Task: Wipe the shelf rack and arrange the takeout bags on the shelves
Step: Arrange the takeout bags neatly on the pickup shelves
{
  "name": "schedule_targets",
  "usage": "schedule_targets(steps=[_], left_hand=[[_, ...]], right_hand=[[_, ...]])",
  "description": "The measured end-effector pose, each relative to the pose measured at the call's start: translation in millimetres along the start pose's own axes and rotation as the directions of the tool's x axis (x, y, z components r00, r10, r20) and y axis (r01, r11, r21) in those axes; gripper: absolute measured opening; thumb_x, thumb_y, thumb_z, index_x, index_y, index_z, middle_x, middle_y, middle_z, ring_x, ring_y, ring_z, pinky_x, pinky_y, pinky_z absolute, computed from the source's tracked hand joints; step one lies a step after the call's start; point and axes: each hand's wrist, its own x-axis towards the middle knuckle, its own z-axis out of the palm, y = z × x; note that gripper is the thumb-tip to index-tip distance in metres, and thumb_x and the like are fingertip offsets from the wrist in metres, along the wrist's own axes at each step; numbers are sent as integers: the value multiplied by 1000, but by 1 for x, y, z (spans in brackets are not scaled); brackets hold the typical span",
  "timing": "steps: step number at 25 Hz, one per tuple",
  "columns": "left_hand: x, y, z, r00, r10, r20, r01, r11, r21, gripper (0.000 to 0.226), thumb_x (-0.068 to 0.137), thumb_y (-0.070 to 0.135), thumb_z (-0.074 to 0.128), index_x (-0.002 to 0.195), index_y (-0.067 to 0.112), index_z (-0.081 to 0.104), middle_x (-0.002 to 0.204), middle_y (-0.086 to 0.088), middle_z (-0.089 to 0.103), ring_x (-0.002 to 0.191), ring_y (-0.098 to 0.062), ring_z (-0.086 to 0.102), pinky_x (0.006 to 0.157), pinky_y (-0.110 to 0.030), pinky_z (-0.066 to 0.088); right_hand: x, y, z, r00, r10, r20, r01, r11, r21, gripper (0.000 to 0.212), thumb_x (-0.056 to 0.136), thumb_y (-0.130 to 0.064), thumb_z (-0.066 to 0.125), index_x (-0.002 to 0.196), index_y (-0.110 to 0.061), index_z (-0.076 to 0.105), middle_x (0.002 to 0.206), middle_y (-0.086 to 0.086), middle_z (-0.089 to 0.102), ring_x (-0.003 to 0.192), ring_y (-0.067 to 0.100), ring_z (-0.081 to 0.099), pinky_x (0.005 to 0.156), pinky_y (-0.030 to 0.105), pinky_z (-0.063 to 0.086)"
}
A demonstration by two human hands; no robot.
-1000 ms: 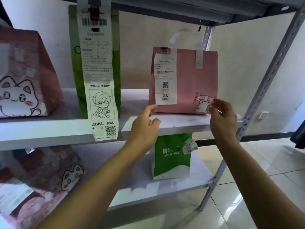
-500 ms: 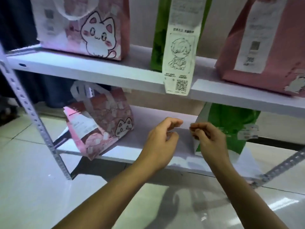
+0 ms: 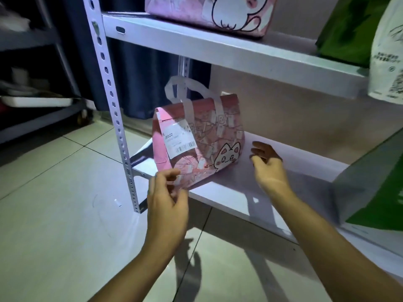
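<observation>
Pink bag (image 3: 202,140) on lower shelf (image 3: 290,171), left end, close to post (image 3: 113,110). Tilted and skewed: near bottom corner overhanging the shelf's front edge, far end further in. Long axis diagonal, from near-left to far-right.

Left hand (image 3: 166,199) at the overhanging corner, below and in front of the shelf edge; fingers (image 3: 169,174) curled at the bag's lower edge, contact likely but true pinch not resolvable. Right hand (image 3: 267,165) over the shelf, just beside the bag's right end, not touching; fingers loosely bent, holding nothing. Bag thus between the two hands, left hand nearer.

Probable step: squaring and pushing back onto the shelf. Needed: corner swung inward from the left, right end steadied.

Materials: bag of thin coated paper or laminated fabric, soft-sided, top folded to a rounded flap; pale strap handles (image 3: 181,92) standing up in loops; printed card pattern with cartoon cat (image 3: 226,156) at lower right; white barcode label (image 3: 177,141) on the facing side. Likely light, easily toppled or creased.

Shelf boards white, smooth, flat; post perforated grey metal angle. Upper shelf (image 3: 218,49) bearing a second pink bag (image 3: 209,14) and a green bag (image 3: 349,29) with a long receipt (image 3: 388,62). Another green bag (image 3: 379,188) at right of lower shelf, well apart. Floor (image 3: 54,214) of glossy pale tiles.
</observation>
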Motion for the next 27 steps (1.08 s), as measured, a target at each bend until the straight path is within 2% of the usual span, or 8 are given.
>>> schedule_targets(steps=[2, 4, 7, 11, 14, 17, 23, 27], left_hand=[[4, -18, -7, 996, -71, -51, 71, 997, 0, 38, 97, 18, 61, 124, 38, 46, 124, 13, 43, 99, 16, 52, 63, -1, 45], [13, -31, -6, 994, -110, 1, 110, 993, 44, 43, 98, 27, 60, 133, 42, 40, 130, 17, 37, 102, 8, 53, 73, -6, 44], [29, -37, 1, 988, -144, 56, 141, 989, 54, 40, 99, 34, 59, 134, 45, 42, 131, 21, 42, 109, -6, 50, 84, -26, 44], [45, -41, 6, 981, -159, 107, 163, 986, -22, 38, 100, 29, 59, 129, 47, 42, 109, 37, 53, 97, 16, 54, 72, -12, 40], [54, -41, 20, 968, -128, 215, 130, 991, 3, 45, 99, 20, 60, 137, 39, 43, 120, 28, 57, 110, 6, 55, 84, -16, 44], [57, -36, 52, 944, -76, 321, 69, 997, 31, 54, 98, 11, 59, 142, 37, 43, 124, 23, 59, 115, 3, 55, 96, -25, 44], [60, -31, 106, 909, -80, 409, 38, 993, 111, 38, 99, 18, 55, 124, 44, 44, 119, 18, 58, 106, -7, 56, 86, -25, 43], [64, -32, 124, 913, -85, 399, 39, 992, 123, 35, 100, 15, 54, 123, 39, 45, 117, 15, 57, 100, -9, 57, 83, -28, 42]], right_hand=[[24, -3, 16, 999, 27, 40, -29, 998, 50, 42, 101, -2, 45, 141, -15, 51, 135, 6, 58, 110, 18, 62, 92, 25, 43], [43, -7, 27, 993, 72, 93, -74, 997, 13, 48, 104, -8, 40, 151, -17, 40, 151, 8, 48, 127, 25, 54, 92, 15, 39], [50, -6, 41, 983, 72, 168, -61, 996, -67, 37, 103, -19, 40, 134, -21, 59, 136, 6, 63, 99, 19, 55, 73, 16, 44], [28, 13, 33, 998, 14, 67, -14, 1000, -2, 25, 96, -10, 52, 110, -22, 68, 122, 4, 70, 101, 20, 59, 86, 29, 42], [5, 37, -4, 1000, 14, -13, -13, 994, 111, 33, 93, -1, 53, 116, -20, 67, 114, -2, 71, 107, 18, 64, 95, 30, 51], [-12, 61, -51, 997, -8, -74, 14, 996, 85, 34, 95, -2, 53, 118, -21, 68, 116, -8, 72, 102, 7, 65, 92, 19, 54], [-28, 88, -97, 993, 17, -119, 5, 982, 186, 31, 99, -9, 56, 125, -22, 66, 113, -12, 71, 98, -8, 62, 70, 2, 50], [-29, 97, -107, 989, 5, -145, 21, 984, 176, 34, 98, -9, 56, 115, -37, 64, 103, -29, 68, 90, -18, 63, 68, -1, 47]])
